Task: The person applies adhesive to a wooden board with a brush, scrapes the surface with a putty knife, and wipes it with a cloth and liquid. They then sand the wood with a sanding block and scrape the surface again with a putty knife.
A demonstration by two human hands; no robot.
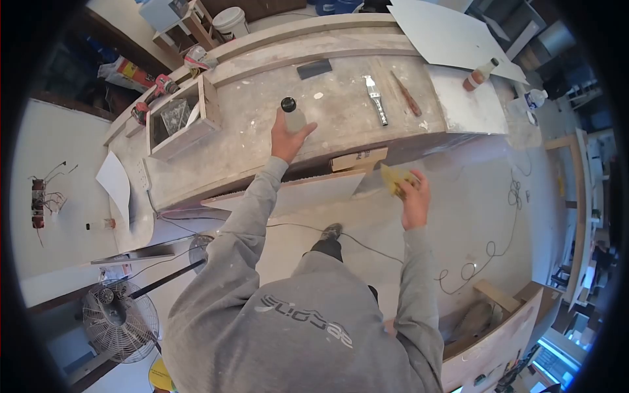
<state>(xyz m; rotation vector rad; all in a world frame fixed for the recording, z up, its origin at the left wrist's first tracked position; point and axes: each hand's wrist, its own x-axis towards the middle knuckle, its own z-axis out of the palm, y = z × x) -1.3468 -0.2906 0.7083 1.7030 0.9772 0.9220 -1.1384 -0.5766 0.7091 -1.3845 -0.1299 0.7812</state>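
Note:
My left hand (287,142) is wrapped round a small clear bottle (295,122) with a black cap, over the front of the dusty workbench (246,124). Thumb and fingers lie on either side of the bottle; whether its base touches the bench is hidden. In my right hand (415,202) a crumpled yellow cloth (393,180) is pinched, held out in front of the bench edge above the floor. On the bench between and beyond the hands lie a wide flat scraper-like tool (376,99), a wooden-handled tool (409,98) and a dark rectangular sheet (314,69).
A wooden box (187,141) and red drills (164,85) stand at the bench's left. An orange-labelled bottle (480,74) stands on a white board at right. A cable (367,245) crosses the floor by my foot; a fan (118,318) is at lower left.

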